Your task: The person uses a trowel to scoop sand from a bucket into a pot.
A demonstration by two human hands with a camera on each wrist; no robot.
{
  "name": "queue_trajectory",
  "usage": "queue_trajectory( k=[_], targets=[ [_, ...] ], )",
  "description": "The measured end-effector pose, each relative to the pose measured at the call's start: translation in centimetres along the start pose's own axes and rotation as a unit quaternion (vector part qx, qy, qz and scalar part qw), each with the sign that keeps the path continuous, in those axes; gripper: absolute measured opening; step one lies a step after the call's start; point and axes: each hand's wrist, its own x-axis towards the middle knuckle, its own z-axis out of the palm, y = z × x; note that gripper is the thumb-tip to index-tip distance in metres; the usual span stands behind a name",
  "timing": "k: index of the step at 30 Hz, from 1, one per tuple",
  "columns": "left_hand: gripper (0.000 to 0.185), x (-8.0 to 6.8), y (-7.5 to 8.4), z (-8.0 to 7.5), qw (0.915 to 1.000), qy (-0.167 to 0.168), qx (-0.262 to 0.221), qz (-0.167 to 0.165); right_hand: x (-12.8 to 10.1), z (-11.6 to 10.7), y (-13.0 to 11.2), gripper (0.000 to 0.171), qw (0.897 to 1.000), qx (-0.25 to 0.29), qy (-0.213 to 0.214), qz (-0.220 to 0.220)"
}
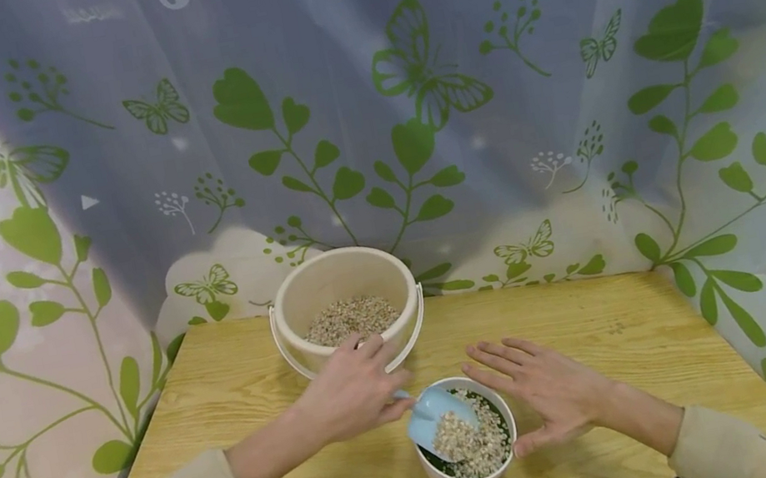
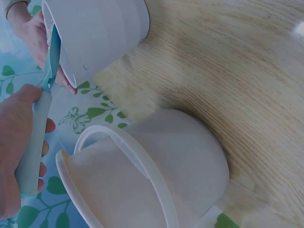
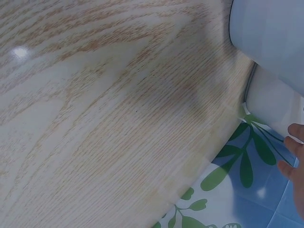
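Wooden table (image 1: 239, 381) against a curtain (image 1: 361, 107) printed with green leaves and butterflies.
Left hand (image 1: 351, 392) grips the handle of a blue scoop (image 1: 434, 421), fingers curled round it; the scoop's bowl, loaded with pale gravel, tilts over a small white pot (image 1: 469, 444) that is nearly full of the same gravel. Right hand (image 1: 548, 389) lies flat with fingers straight, palm against the pot's right side, holding nothing. Just behind the pot stands a cream bucket (image 1: 346, 304), gravel in its bottom, handle down.
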Motion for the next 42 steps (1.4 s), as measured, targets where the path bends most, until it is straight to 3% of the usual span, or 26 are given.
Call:
queue_trajectory(
  k=[15, 33, 42],
  targets=[
    [0.04, -0.5, -1.4, 0.1, 0.9997, 0.007, 0.015, 0.016, -0.1, 0.1, -0.1, 0.117, 1.0, -0.004, -0.001, 0.004],
    [0.032, 0.1, -2.5, -0.6, 0.9988, 0.011, 0.028, 0.038, -0.1, -0.1, -0.1, 0.115, 1.0, -0.01, -0.003, 0.003],
    [0.04, 0.5, -2.9, -0.6, 0.9971, 0.008, 0.062, 0.043, -0.2, -0.2, -0.1, 0.115, 1.0, 0.004, -0.008, 0.007]
  ],
)
